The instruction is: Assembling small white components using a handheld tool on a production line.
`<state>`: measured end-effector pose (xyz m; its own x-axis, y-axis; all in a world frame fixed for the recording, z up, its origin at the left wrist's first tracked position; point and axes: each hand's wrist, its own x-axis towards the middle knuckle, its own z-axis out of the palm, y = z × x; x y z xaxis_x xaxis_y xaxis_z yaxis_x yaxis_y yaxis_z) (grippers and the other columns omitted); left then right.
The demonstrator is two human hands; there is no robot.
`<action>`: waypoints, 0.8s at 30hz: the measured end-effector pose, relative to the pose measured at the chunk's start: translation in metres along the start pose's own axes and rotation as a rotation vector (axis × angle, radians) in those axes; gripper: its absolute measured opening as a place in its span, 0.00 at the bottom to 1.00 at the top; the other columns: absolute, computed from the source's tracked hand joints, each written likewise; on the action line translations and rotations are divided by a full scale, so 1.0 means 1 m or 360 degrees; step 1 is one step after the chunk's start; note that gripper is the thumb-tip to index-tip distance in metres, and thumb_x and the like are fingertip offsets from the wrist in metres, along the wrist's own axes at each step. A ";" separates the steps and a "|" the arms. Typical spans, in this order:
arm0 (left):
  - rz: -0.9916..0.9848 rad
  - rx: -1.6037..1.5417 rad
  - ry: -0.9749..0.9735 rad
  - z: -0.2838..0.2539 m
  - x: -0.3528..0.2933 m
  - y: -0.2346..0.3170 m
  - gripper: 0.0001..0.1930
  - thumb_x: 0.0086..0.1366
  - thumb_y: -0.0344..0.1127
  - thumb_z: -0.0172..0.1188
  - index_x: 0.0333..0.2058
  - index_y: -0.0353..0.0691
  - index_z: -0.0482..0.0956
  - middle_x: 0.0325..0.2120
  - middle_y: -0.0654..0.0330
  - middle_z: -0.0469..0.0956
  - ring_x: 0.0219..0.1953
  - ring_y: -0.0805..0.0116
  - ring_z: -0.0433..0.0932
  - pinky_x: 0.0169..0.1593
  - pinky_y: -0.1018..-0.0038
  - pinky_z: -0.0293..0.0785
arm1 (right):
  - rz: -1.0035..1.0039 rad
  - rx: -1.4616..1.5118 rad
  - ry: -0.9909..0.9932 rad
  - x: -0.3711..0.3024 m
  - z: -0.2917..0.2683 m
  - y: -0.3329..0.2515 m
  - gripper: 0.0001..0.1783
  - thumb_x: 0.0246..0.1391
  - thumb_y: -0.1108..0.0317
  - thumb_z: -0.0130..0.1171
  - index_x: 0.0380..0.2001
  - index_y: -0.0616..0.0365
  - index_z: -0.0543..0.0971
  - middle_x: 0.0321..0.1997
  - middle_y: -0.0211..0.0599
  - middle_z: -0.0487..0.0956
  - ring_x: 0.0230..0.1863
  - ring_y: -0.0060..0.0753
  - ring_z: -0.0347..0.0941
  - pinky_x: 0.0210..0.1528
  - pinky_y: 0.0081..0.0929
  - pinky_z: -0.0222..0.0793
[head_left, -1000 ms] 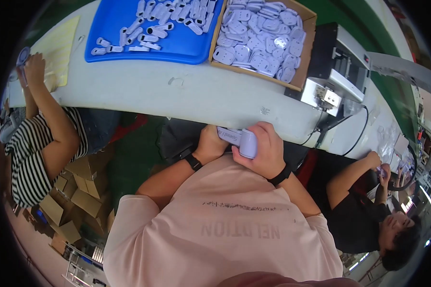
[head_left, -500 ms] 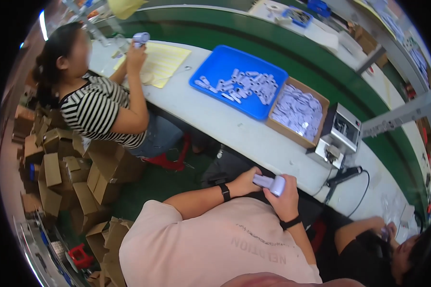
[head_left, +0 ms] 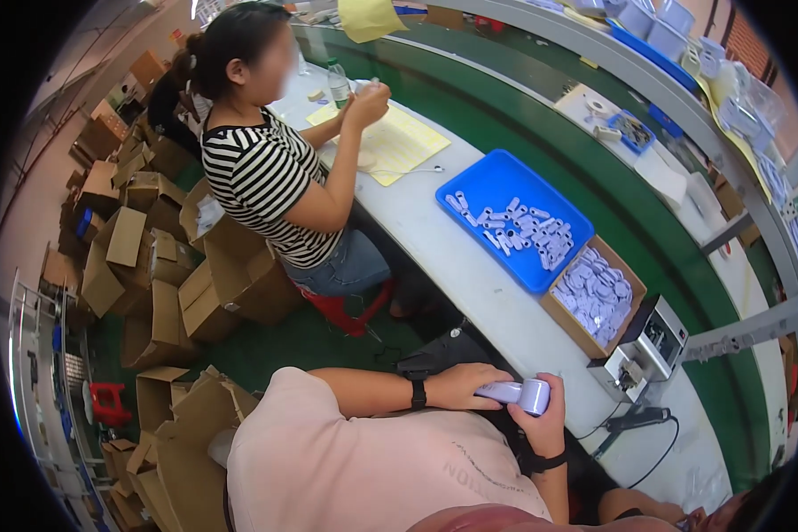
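Close to my body I hold a lavender plastic device (head_left: pixel 531 398) with a thick round head and a short handle, much like a small handheld fan. My left hand (head_left: pixel 466 387) is closed around its handle end. At the head, my right hand (head_left: pixel 545 424) grips with thumb and fingers curled about the rim. Beyond my hands runs the long white workbench (head_left: pixel 496 319). On it stand a blue tray (head_left: pixel 459 238) of lavender handle-shaped parts (head_left: pixel 532 230) and, beside it, a cardboard box (head_left: pixel 572 326) full of lavender plastic pieces (head_left: pixel 597 293).
A small metal bench machine (head_left: pixel 643 350) stands right of the box, near a black corded tool (head_left: pixel 638 418). At left, a person in a striped shirt (head_left: pixel 266 182) sits at the bench by yellow sheets (head_left: pixel 408 146). Open cardboard boxes (head_left: pixel 168 293) crowd the floor. Another person's arm (head_left: pixel 634 505) shows lower right.
My view has swung left, so the bench and trays sit farther right. Both my hands still hold the device. The seated person's hands no longer show the lavender device held up earlier.
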<state>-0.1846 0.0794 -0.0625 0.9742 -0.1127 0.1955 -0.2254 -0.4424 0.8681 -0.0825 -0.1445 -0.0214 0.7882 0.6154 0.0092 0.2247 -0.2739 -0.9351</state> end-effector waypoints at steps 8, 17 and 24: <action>-0.0140 0.0217 0.0083 -0.023 -0.004 0.007 0.29 0.67 0.48 0.70 0.62 0.41 0.77 0.41 0.49 0.80 0.44 0.47 0.81 0.49 0.58 0.78 | 0.0066 0.0207 -0.0258 0.037 0.005 0.006 0.48 0.41 0.65 0.80 0.65 0.64 0.68 0.60 0.45 0.73 0.57 0.43 0.74 0.61 0.37 0.71; -0.0363 0.0938 0.1158 -0.125 0.005 -0.013 0.29 0.62 0.42 0.73 0.63 0.48 0.80 0.38 0.52 0.77 0.41 0.51 0.79 0.45 0.60 0.77 | 0.0052 0.0785 -0.0116 0.030 -0.005 0.042 0.43 0.61 0.55 0.68 0.74 0.58 0.62 0.66 0.49 0.70 0.56 0.39 0.78 0.50 0.34 0.81; -0.0907 0.1733 0.1507 -0.200 0.052 -0.110 0.23 0.64 0.38 0.70 0.58 0.46 0.81 0.36 0.50 0.79 0.43 0.47 0.79 0.46 0.54 0.75 | 0.0200 0.0858 -0.0039 0.025 -0.004 0.035 0.36 0.64 0.63 0.66 0.70 0.63 0.65 0.63 0.47 0.73 0.49 0.34 0.80 0.52 0.31 0.79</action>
<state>-0.1068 0.3001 -0.0569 0.4872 0.6878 0.5380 0.6747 -0.6877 0.2681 -0.0525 -0.1419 -0.0523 0.7749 0.6212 -0.1166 -0.2006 0.0668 -0.9774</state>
